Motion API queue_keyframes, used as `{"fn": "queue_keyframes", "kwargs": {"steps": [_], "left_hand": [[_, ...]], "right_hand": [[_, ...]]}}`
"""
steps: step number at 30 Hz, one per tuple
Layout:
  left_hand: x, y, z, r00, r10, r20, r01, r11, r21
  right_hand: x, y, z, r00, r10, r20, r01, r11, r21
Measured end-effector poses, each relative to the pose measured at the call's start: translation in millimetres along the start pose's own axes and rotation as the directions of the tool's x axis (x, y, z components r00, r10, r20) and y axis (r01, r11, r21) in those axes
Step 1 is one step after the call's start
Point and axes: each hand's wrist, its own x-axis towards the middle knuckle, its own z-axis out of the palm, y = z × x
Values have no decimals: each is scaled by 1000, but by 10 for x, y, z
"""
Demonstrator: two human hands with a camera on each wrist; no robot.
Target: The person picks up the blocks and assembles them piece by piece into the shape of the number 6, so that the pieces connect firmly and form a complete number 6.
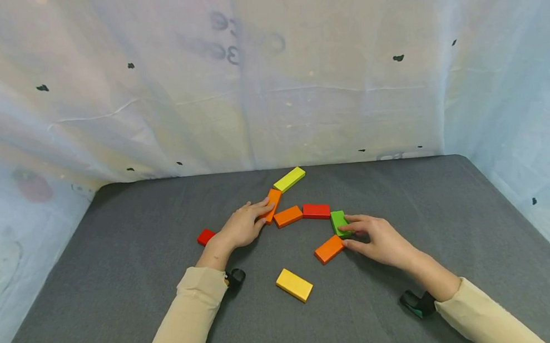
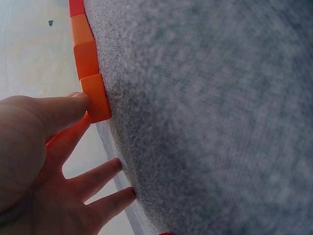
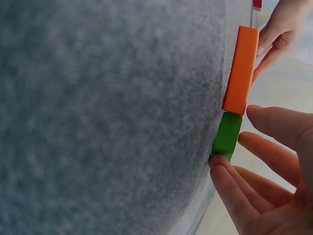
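Near the middle of the table in the head view, my left hand (image 1: 241, 226) pinches an orange block (image 1: 273, 202) between thumb and index finger, its other fingers spread in the left wrist view. The block meets the end of a second orange block (image 1: 288, 216), followed by a red block (image 1: 316, 211). On the right, the fingers of my right hand (image 1: 380, 238) curl about a green block (image 1: 339, 223), with fingertips at its side and far end in the right wrist view. My right thumb lies by the corner of another orange block (image 1: 329, 249), which meets the green one.
Beyond the left hand a yellow-green block (image 1: 289, 179) extends the curved row. A yellow block (image 1: 294, 285) lies apart nearer the front. One red block (image 1: 206, 236) sits partly behind my left wrist. Pale sheeting (image 1: 329, 115) borders the grey table (image 1: 144, 319).
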Motion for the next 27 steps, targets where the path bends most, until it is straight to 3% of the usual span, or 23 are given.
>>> {"fn": "queue_keyframes", "kwargs": {"steps": [11, 27], "left_hand": [[-4, 3, -1, 1000, -4, -3, 4, 1000, 4], [19, 33, -3, 1000, -13, 2, 13, 1000, 10]], "right_hand": [[71, -19, 10, 1000, 13, -24, -13, 1000, -21], [89, 0, 24, 998, 49, 28, -49, 999, -14]]}}
